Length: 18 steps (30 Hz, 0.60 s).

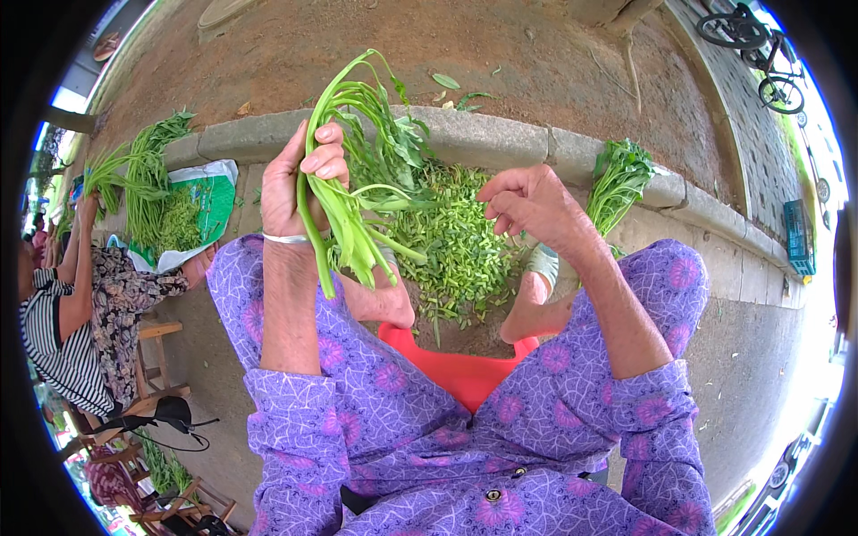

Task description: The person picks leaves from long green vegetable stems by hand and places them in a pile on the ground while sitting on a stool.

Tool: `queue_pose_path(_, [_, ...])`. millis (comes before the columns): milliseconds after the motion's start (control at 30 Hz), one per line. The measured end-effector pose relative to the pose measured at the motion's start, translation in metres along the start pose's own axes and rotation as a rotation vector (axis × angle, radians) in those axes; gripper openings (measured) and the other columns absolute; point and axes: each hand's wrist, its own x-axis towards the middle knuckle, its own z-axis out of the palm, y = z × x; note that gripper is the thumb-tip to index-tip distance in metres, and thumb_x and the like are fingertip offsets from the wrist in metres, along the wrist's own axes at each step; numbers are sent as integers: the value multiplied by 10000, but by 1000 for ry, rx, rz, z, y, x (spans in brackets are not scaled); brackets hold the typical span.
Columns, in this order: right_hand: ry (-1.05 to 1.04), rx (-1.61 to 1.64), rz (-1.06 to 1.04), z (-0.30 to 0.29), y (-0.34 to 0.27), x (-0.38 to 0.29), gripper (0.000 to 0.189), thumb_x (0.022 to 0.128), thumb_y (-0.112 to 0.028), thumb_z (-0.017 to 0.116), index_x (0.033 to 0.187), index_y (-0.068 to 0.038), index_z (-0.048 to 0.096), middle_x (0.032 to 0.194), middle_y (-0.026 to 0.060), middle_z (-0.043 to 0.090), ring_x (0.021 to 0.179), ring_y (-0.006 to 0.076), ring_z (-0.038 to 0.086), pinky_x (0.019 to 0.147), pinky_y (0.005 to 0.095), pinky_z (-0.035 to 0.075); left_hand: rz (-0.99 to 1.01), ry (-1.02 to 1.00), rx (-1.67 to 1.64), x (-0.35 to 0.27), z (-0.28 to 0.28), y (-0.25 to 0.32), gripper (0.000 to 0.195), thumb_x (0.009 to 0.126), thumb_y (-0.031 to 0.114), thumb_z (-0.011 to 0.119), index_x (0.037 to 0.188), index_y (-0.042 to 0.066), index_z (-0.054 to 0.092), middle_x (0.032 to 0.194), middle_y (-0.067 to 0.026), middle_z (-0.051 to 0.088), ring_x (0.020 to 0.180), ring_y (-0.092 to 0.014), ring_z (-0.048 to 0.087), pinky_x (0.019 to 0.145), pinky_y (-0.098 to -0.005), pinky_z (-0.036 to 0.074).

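Note:
My left hand point(305, 177) is raised above my left knee and grips a bunch of long green leafy stems point(345, 234), which look like water spinach. Its cut stem ends point down toward me and its leaves droop on the far side. To the right, my right hand point(536, 204) hovers with fingers loosely bent and slightly apart; nothing shows in it, though its palm is hidden. Below and between the hands, a heap of short-cut green stem pieces point(462, 248) lies on the ground between my feet. Part of the heap is behind the held bunch.
A stone kerb point(482, 130) runs beyond the heap. Another bunch of greens point(617, 184) leans on it at right. At left, a seated person point(67, 328) handles greens beside a green-and-white sack point(218, 201). A wooden stool point(154, 362) stands there. A blue crate point(799, 238) sits far right.

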Motion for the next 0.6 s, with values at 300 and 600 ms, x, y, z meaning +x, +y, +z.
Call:
queue_pose_path(300, [-76, 311, -140, 22, -19, -6, 195, 804, -113, 574, 894, 50, 633, 652, 14, 582, 549, 61, 537, 502, 212, 462, -34, 46, 208, 4, 3, -25, 219, 975, 172, 340, 997, -40, 390, 822, -63, 403, 530, -93, 392, 499, -246, 377])
queue_pose_path(600, [-119, 164, -296, 46, -24, -14, 148, 806, -103, 629, 883, 23, 629, 587, -63, 462, 541, 0, 386, 456, 193, 308, -72, 122, 469, 8, 1, -53, 168, 963, 190, 385, 1000, 32, 426, 814, -45, 455, 518, -84, 421, 578, -280, 411])
